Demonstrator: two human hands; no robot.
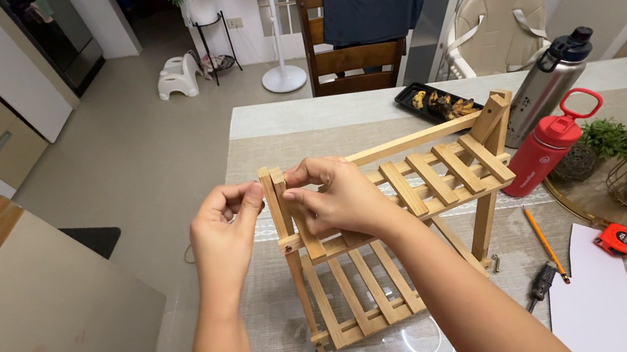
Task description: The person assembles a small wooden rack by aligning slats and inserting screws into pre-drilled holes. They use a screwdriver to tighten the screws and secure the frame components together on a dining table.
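Two hands met at the near top corner of a small wooden rack (397,221) that stood on the table (283,116). Her left hand (224,233) pinched beside the corner post, fingers curled tight. Her right hand (336,197) gripped the top of the post and a slat. Whatever the left fingers pinched was too small to see. Both arms were cut off below.
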